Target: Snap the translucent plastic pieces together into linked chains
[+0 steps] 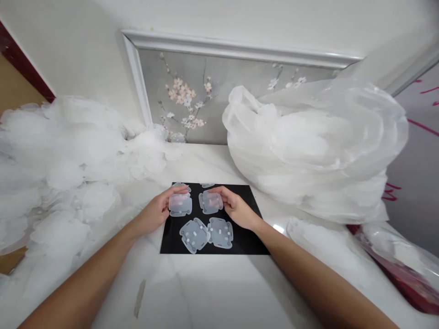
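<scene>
My left hand is closed on a translucent plastic piece, its fingers showing through behind the sheet. In my right hand, a similar translucent plastic piece is pinched between thumb and fingers. Both pieces are above a black mat. Nearer me, two more translucent pieces, one on the left and one on the right, lie flat on the mat with their edges touching or overlapping. Parts of further pieces show at the mat's far edge, partly hidden by my left fingers.
Heaps of the same translucent pieces cover the table's left side. A large clear bag full of whitish pieces stands at the back right. More loose pieces lie to the right. A framed floral panel is on the wall behind.
</scene>
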{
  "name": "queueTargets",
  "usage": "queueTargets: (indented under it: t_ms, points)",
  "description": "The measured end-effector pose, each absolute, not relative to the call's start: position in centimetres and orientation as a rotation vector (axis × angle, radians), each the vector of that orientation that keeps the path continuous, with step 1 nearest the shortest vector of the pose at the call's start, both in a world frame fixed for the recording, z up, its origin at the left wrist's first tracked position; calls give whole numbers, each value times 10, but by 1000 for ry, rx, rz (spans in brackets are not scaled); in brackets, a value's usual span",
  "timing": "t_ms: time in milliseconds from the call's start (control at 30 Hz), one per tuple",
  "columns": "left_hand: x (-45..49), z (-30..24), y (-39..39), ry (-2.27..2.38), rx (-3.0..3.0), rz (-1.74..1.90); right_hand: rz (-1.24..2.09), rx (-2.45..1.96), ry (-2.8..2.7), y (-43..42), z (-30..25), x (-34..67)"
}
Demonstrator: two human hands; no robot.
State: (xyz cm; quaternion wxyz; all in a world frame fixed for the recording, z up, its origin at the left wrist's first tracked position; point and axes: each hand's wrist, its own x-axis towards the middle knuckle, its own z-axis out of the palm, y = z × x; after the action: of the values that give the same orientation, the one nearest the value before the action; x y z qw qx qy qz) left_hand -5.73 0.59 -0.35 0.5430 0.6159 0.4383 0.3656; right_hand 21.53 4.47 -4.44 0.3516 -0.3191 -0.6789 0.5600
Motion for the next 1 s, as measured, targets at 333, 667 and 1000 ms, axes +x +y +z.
queueTargets:
  t_ms: [333, 667, 1000]
  points:
    - [-55, 0, 5, 1059, 1472, 892, 1458, -758, -1687, 48, -47, 213]
    - [-55, -5, 4, 1015, 1455, 925, 1417, -785, -1710, 46, -46, 213]
    - [-53, 0, 6, 1107, 1695, 831, 1108, -937, -1818, 43, -34, 212]
